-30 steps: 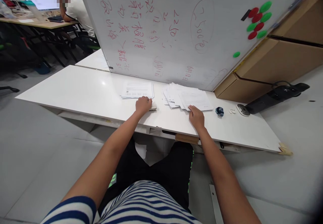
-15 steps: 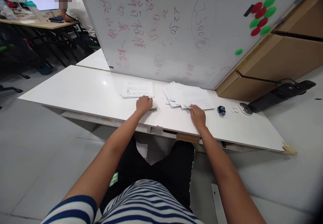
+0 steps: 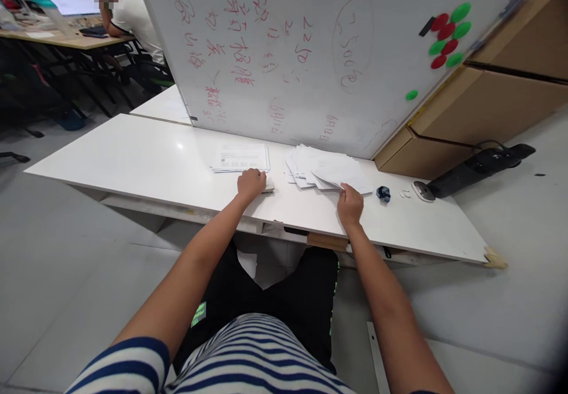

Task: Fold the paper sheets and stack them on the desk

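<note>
My left hand [image 3: 251, 184] is closed over a small pale stapler [image 3: 269, 187] lying on the white table. Most of the stapler is hidden under the fingers; its right end shows. Just behind that hand lies a neat stack of printed sheets [image 3: 242, 157]. At a looser, fanned-out pile of papers [image 3: 302, 166], my right hand [image 3: 350, 203] pinches the near edge of a top sheet of paper [image 3: 339, 168]. The sheet's near left corner is bent up off the pile.
On the right of the table [image 3: 133, 163] are a dark blue crumpled-looking item [image 3: 383, 193], small white pieces [image 3: 405, 194] and a black bottle [image 3: 479, 169] lying tilted. A whiteboard [image 3: 310, 57] stands behind, cardboard boxes [image 3: 483, 104] beside it. Another person [image 3: 142, 24] sits back left.
My right hand has raised the near edge of the top sheet, which lay flat before. My left hand stays on the stapler. The view has shifted slightly.
</note>
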A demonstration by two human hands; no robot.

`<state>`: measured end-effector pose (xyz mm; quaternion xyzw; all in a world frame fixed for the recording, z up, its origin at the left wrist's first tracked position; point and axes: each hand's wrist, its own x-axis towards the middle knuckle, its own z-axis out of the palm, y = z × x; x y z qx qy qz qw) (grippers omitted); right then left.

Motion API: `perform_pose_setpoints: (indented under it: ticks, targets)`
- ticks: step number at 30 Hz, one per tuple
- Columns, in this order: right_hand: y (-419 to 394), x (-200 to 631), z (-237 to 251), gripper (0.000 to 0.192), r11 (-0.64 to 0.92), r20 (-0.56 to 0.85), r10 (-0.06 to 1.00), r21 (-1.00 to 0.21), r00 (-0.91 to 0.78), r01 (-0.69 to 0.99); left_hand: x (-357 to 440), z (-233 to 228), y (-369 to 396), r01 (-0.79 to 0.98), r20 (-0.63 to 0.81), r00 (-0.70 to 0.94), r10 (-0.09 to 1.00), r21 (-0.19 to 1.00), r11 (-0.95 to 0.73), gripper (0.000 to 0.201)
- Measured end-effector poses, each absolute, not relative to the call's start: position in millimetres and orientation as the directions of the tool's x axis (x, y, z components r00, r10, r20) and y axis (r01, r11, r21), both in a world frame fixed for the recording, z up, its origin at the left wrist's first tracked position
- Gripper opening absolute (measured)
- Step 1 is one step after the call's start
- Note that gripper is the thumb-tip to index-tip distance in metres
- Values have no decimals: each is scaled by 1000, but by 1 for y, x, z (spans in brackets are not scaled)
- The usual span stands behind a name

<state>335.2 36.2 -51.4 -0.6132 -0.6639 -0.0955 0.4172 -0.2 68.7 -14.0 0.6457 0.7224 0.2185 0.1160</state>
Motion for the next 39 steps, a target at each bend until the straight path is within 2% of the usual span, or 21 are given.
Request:
perform_pose_setpoints:
  ticks: [3,6,9,12,14,17,19,21,23,26,28,31,34,37,39]
  targets:
    - [7,322,-30,41,194,747,560,-538,358,820,0,-14,64,866,174,-144,974,498,39,46]
    - [-35,301,-10,44,148,683,413,-703,603,695,0,-9,57,861,418,-77,905,486,-151,43]
    - [-70,283,5,44,112,571,389,-808,723,578,8,6,43,814,646,-7,763,447,-371,36]
    - [-81,278,22,41,204,524,396,-851,754,485,26,33,21,688,697,99,710,468,-555,33]
    - [-78,281,36,39,275,527,448,-850,722,450,39,53,6,544,646,200,737,552,-632,45]
    - [-65,285,54,39,339,545,558,-838,626,428,55,73,-5,253,470,302,829,799,-546,70]
    - [-58,283,61,38,360,550,603,-834,578,418,61,76,-5,70,322,415,851,921,-383,64]
    - [-52,278,62,36,383,542,655,-838,526,387,65,74,-3,-17,207,456,866,974,-224,49]
    - [-48,272,60,34,425,524,727,-851,444,309,69,68,0,-48,157,354,922,988,-149,42]
    - [-41,265,52,45,481,499,809,-866,311,138,72,61,1,-119,176,126,976,980,-161,42]
    - [-34,265,44,51,450,453,861,-890,230,68,72,59,1,-162,186,64,981,971,-174,44]
    - [-23,267,29,48,280,287,952,-957,111,71,72,54,1,-196,160,39,986,969,-150,44]
    - [-16,265,16,43,143,151,984,-986,96,82,70,43,1,-257,114,52,992,961,-97,46]
    - [-15,258,10,41,141,141,981,-990,133,11,68,30,0,-321,98,112,989,945,-58,55]
    - [-16,254,9,40,156,151,978,-987,143,-23,66,24,-2,-304,78,160,984,952,-26,60]
